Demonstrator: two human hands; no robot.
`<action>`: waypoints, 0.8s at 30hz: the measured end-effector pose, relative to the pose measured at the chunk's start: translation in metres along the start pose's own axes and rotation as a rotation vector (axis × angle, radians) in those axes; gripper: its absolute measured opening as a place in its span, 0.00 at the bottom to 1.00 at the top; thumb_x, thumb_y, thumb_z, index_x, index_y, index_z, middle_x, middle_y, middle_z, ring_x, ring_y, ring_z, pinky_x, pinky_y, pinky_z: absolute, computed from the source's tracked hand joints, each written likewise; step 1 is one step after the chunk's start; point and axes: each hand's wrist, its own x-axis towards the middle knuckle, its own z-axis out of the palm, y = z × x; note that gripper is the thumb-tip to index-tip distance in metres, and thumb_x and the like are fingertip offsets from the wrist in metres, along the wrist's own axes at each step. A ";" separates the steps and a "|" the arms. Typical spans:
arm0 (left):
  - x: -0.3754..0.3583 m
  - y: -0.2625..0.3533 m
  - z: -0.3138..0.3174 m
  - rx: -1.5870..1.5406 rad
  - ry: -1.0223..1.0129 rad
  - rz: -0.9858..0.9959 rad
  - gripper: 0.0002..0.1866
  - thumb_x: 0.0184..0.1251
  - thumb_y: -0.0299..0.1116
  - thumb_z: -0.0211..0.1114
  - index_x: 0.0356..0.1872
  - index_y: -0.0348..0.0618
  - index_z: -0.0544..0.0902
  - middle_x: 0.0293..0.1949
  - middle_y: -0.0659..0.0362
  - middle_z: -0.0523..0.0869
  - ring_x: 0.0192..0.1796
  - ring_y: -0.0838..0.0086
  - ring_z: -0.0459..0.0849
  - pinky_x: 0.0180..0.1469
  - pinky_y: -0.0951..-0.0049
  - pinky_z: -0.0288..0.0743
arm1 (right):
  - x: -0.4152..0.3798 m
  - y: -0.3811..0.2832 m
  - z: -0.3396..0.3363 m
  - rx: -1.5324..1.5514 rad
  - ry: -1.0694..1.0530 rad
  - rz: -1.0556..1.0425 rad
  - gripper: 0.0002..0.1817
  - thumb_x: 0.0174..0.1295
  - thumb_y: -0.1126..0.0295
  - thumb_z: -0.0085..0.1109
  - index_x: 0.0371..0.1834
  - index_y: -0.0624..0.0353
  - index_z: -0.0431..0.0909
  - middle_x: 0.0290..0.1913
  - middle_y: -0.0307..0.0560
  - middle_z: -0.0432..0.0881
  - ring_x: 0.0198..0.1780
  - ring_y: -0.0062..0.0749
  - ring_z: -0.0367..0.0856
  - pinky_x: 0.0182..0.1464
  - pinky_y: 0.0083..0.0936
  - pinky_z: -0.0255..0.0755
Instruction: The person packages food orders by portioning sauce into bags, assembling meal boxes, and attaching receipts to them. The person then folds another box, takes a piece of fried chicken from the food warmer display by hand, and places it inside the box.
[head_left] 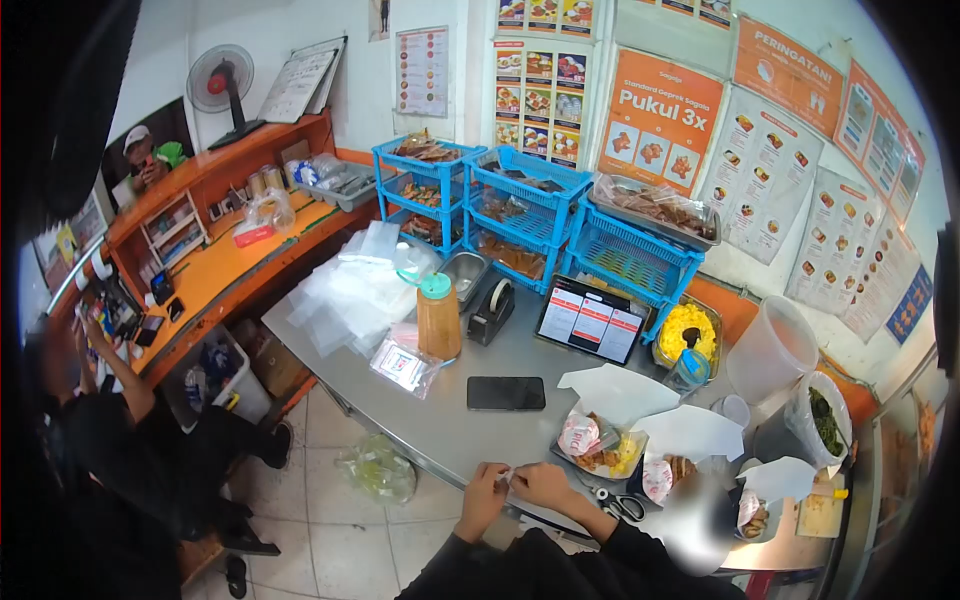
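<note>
My left hand (484, 495) and my right hand (545, 487) meet at the near edge of the steel table (420, 420). Their fingers are pinched around a small whitish item (508, 476) between them, too small to name. Right of my hands lie scissors (622, 504) with dark handles. Beyond them stands an open white box (603, 450) with a paper-wrapped portion and yellow and brown food. Two more open boxes, a middle one (672, 470) and a right one (755, 510), hold similar wrapped food. A black phone (506, 393) lies flat ahead of my hands.
A tablet (592, 320), tape dispenser (492, 312), orange-brown bottle (438, 320) and plastic bags (350, 290) stand or lie farther back. Blue racks (520, 215) line the wall. A container of greens (822, 420) stands right. One person (130, 440) sits left; another (145, 160) is behind the counter.
</note>
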 end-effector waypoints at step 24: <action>-0.059 0.161 0.250 -0.009 -1.094 0.277 0.35 0.46 0.40 0.69 0.57 0.42 0.67 0.54 0.54 0.71 0.55 0.64 0.71 0.55 0.69 0.65 | -0.263 0.191 -0.161 0.127 -0.402 -0.083 0.31 0.46 0.45 0.60 0.50 0.54 0.72 0.49 0.55 0.71 0.58 0.53 0.61 0.60 0.50 0.49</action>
